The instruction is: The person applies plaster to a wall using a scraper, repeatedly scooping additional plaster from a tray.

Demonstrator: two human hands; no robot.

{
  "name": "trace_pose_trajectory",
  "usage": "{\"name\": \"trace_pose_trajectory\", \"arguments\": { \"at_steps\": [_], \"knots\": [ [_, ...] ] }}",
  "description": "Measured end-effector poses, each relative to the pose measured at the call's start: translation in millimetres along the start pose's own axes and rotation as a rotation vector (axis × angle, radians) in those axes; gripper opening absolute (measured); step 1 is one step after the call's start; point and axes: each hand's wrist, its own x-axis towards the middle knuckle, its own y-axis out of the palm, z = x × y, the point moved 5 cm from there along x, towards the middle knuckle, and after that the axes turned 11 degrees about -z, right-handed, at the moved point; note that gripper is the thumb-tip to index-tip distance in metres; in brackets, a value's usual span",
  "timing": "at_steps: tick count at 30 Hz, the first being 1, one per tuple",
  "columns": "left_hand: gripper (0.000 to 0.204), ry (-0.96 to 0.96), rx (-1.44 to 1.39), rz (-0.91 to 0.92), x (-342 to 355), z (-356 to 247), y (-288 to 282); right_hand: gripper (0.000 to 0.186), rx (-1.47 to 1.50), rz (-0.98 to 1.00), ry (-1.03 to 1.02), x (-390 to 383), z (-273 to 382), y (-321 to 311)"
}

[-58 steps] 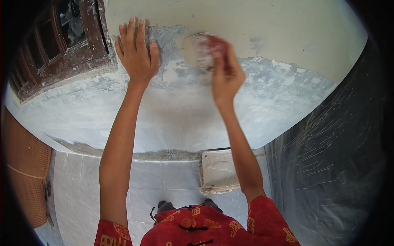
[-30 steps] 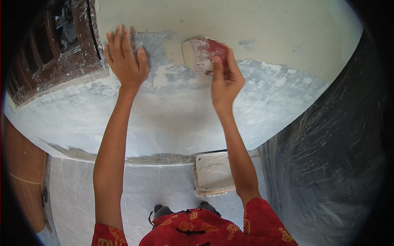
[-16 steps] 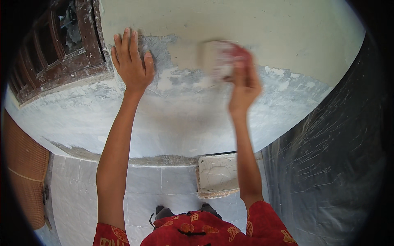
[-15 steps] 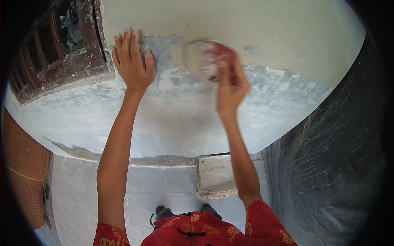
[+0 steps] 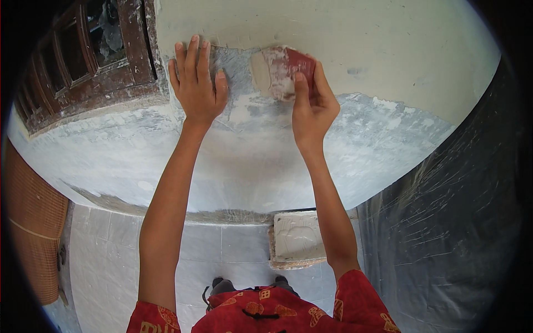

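Note:
My left hand (image 5: 199, 91) lies flat against the wall (image 5: 355, 144), fingers spread, beside a bare grey patch (image 5: 234, 69). My right hand (image 5: 315, 114) is closed round a red putty spreader (image 5: 302, 60), thumb on its near face. Pale putty is smeared over the spreader's left part, and its left edge meets the wall at the right side of the grey patch. Smooth cream putty (image 5: 400, 44) covers the upper wall, ending in a ragged line above the whitish-grey lower surface.
A brown wooden window frame (image 5: 119, 80) is set in the wall at upper left. On the tiled floor (image 5: 200, 244) by the wall's foot stands a putty-covered rectangular block or container (image 5: 297, 238). Dark plastic sheeting (image 5: 444, 222) hangs at right; a rolled woven mat (image 5: 36, 222) is at left.
The spreader has moved left along the wall, and the bare grey patch looks narrower. My left hand keeps its place on the wall while the whole view has shifted slightly.

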Motion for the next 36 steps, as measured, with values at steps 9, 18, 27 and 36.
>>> {"name": "trace_pose_trajectory", "arguments": {
  "at_steps": [9,18,27,36],
  "knots": [
    [0.051,0.03,0.032,0.079,3.0,-8.8,0.7,0.039,-0.008,-0.151,0.25,41.7,20.3,-42.7],
    [0.049,-0.017,0.012,0.041,1.6,-9.1,2.0,0.035,0.067,-0.25,0.165,65.9,18.5,-50.8],
    [0.05,-0.01,0.009,0.034,-0.2,1.3,-2.0,0.034,-0.032,-0.107,0.188,20.0,5.0,-37.0],
    [0.051,0.017,0.042,0.099,-0.2,-5.2,-1.0,0.038,-0.035,0.036,0.045,-11.9,10.6,-12.7]
  ]
}}
